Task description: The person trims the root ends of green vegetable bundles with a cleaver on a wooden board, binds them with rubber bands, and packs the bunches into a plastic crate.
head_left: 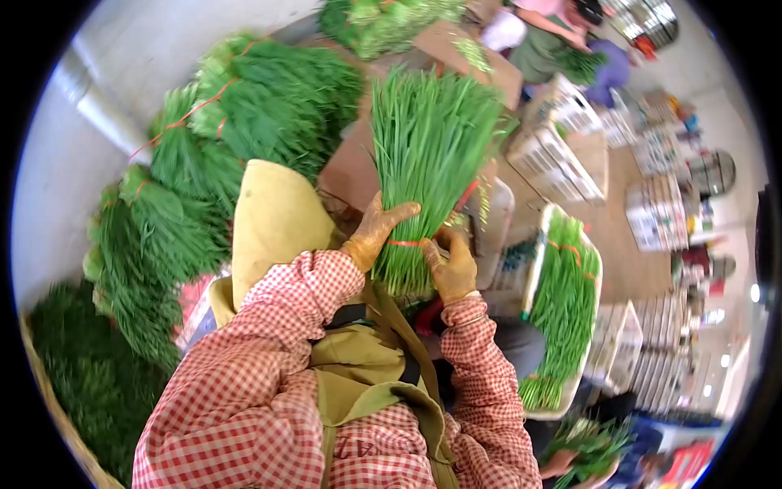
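A thick bundle of long green chives (436, 151) is held upright in front of my chest, leaf tips pointing away and cut stems toward me. A thin red band (403, 242) runs round it near the stem ends. My left hand (380, 231), in a stained yellowish glove, is closed on the bundle's left side, with the thumb across the stems. From the right, my right hand (453, 262), gloved alike, grips the stems beside the band. Some of its fingers are hidden behind the bundle.
Banded chive bundles (273, 102) are piled at the left by the wall. A white tray (599, 285) of chives stands at my right. White plastic crates (550, 163) lie beyond. Co-workers (554, 37) handle greens at the upper right and lower right.
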A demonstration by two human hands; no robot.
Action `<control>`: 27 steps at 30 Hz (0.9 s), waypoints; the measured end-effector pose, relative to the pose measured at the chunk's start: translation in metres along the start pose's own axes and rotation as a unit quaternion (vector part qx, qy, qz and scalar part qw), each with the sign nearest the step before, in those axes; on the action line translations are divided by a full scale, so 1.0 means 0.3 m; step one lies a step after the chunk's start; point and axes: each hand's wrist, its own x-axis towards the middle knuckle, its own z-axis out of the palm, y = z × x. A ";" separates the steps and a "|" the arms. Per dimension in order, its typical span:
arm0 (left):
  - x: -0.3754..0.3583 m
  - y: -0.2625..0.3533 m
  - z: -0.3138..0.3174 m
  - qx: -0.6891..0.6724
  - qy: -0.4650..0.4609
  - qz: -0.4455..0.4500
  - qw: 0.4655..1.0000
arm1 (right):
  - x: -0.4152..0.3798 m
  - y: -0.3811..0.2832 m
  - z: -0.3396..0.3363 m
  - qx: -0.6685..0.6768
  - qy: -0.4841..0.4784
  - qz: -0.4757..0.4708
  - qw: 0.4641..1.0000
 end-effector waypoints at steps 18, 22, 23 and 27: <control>-0.093 0.011 0.170 0.061 -0.026 -0.069 0.995 | -0.219 0.088 -0.051 0.670 0.141 0.169 0.709; -0.081 -0.028 0.174 0.044 -0.016 -0.094 0.994 | -0.259 0.043 -0.101 0.692 0.162 0.171 0.682; -0.081 -0.036 0.181 0.047 -0.021 -0.098 0.994 | -0.258 0.073 -0.091 0.693 0.169 0.172 0.680; -0.073 -0.055 0.196 0.059 -0.033 -0.093 0.993 | -0.247 0.140 -0.065 0.700 0.126 0.130 0.691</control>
